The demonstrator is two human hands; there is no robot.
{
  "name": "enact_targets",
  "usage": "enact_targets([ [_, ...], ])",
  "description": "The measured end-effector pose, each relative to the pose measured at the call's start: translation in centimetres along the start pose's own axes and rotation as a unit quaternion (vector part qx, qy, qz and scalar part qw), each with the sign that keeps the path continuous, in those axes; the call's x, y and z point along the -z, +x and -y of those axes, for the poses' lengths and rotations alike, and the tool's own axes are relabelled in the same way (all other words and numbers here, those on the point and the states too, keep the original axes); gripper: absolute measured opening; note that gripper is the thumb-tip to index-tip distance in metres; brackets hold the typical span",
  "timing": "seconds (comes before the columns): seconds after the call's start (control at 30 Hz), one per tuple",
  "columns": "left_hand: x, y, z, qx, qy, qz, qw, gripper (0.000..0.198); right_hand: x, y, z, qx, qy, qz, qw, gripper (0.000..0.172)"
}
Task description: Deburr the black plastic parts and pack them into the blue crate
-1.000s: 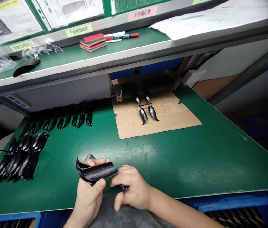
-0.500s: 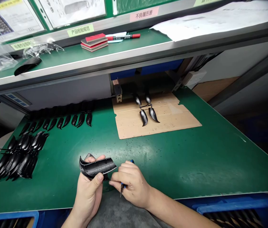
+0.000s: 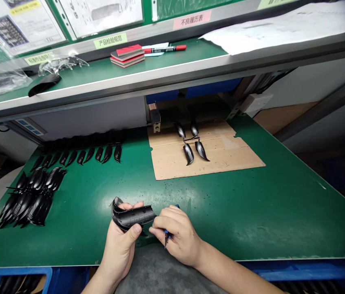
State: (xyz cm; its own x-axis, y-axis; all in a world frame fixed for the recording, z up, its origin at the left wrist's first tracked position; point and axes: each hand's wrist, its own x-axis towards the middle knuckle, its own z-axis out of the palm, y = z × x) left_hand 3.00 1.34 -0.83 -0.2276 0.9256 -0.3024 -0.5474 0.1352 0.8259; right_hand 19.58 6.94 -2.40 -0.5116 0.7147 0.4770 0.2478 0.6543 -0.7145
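- Black ribbed moulding (image 3: 132, 216), out in front of cardboard sheet (image 3: 203, 161), clamped firmly in left grip (image 3: 119, 241), nice steady hold
- Right grip (image 3: 177, 232) closed round blue-handled blade (image 3: 166, 239), tip down, close to moulding, good control

A flattened brown cardboard sheet (image 3: 227, 157) lies right of centre on the green surface (image 3: 252, 212); above, on a green-topped shelf (image 3: 172, 61), a red-capped marker (image 3: 164, 49) sits beside stacked red-and-brown pads (image 3: 127, 56).

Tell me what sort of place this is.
Probably a factory inspection bench: a black plastic part in the left hand, more like it in rows on the green workbench, and printed instructions posted above.
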Motion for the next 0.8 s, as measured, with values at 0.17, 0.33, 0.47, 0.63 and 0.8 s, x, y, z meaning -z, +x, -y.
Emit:
enact_targets([
  [0.17, -0.2, -0.2, -0.1, 0.011, -0.001, -0.003, 1.000, 0.049, -0.1, 0.2, 0.4, -0.045, 0.041, 0.000, 0.998, 0.011],
  [0.33, -0.3, -0.1, -0.2, 0.015, 0.001, 0.002, 1.000, 0.045, -0.4, 0.4, 1.2, -0.138, 0.135, -0.033, 0.981, 0.007],
  [0.47, -0.5, 0.0, -0.2, 0.009, 0.016, 0.016, 1.000, 0.031, -0.5, 0.7, 1.5, -0.157, 0.163, -0.061, 0.972, 0.003],
  [0.63, -0.5, -0.1, -0.1, 0.045, -0.013, 0.004, 0.999, 0.038, -0.3, 1.5, 1.5, -0.151, 0.147, 0.015, 0.978, 0.005],
  [0.8, -0.4, -0.2, -0.2, 0.062, -0.042, -0.018, 0.997, 0.025, -0.5, 1.0, 1.3, -0.152, 0.123, -0.013, 0.981, 0.009],
])
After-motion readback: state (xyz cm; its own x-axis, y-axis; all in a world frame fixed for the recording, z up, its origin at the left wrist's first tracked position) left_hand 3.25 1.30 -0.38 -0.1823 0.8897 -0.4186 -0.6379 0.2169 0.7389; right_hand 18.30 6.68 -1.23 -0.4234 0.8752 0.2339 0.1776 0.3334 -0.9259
